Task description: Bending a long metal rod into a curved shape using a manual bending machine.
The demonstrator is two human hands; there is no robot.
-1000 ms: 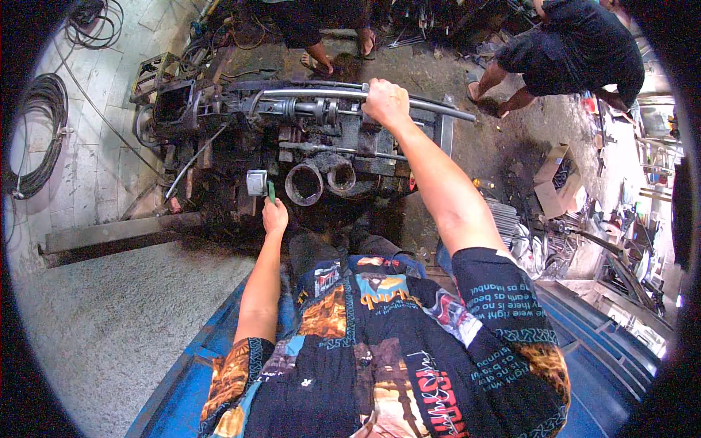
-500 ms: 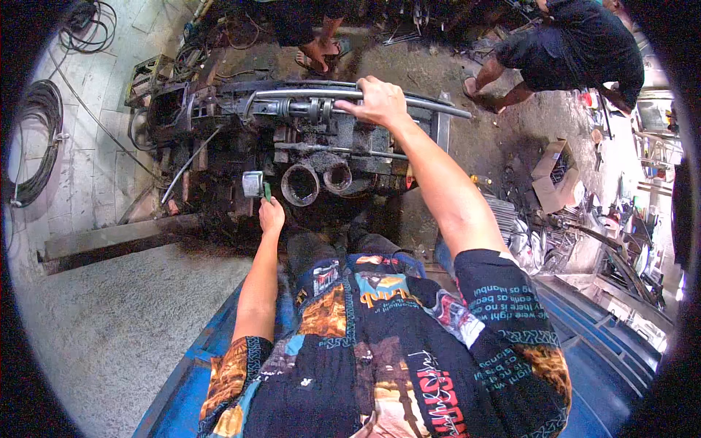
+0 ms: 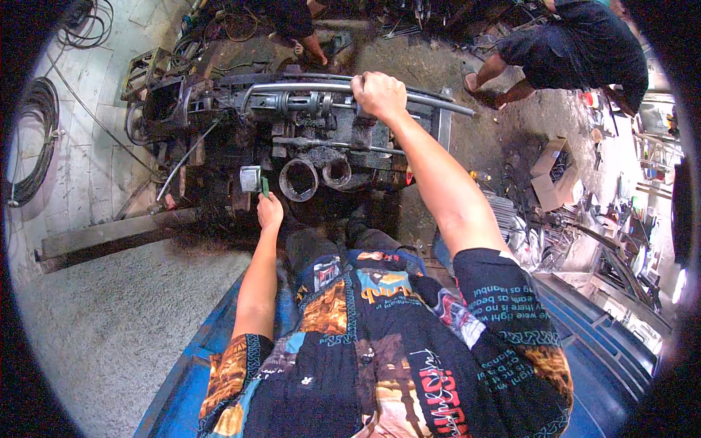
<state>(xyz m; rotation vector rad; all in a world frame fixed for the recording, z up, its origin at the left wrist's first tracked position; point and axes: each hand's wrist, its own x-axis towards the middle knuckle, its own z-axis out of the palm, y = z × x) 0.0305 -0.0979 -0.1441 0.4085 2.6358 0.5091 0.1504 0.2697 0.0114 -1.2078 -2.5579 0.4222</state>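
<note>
In front of me stands a dark, grimy machine [image 3: 328, 153] with two ring-shaped openings on its near side. My right hand [image 3: 381, 95] is closed over the long grey metal bar [image 3: 431, 101] that runs across the machine's far part. Left of it, on the same line, shows a round collared metal part [image 3: 307, 104]. My left hand [image 3: 269, 212] is closed round a short green handle [image 3: 263, 185] at the machine's near left. Directly beside that handle is a silvery, rounded metal piece [image 3: 250, 179]; I cannot tell whether the two are joined.
Another person [image 3: 562, 55] in dark clothes is at the far right, and someone's legs [image 3: 310, 44] show at the top. A cardboard box [image 3: 551, 171] and scattered metal pieces lie to the right. A coiled cable [image 3: 35, 142] is at the left; blue metal [image 3: 606, 343] lies behind me.
My right hand has closed more fully round the bar; its thumb no longer sticks out. The collared part looks shifted slightly right. My left hand is nearly still. Legs at the top have shifted.
</note>
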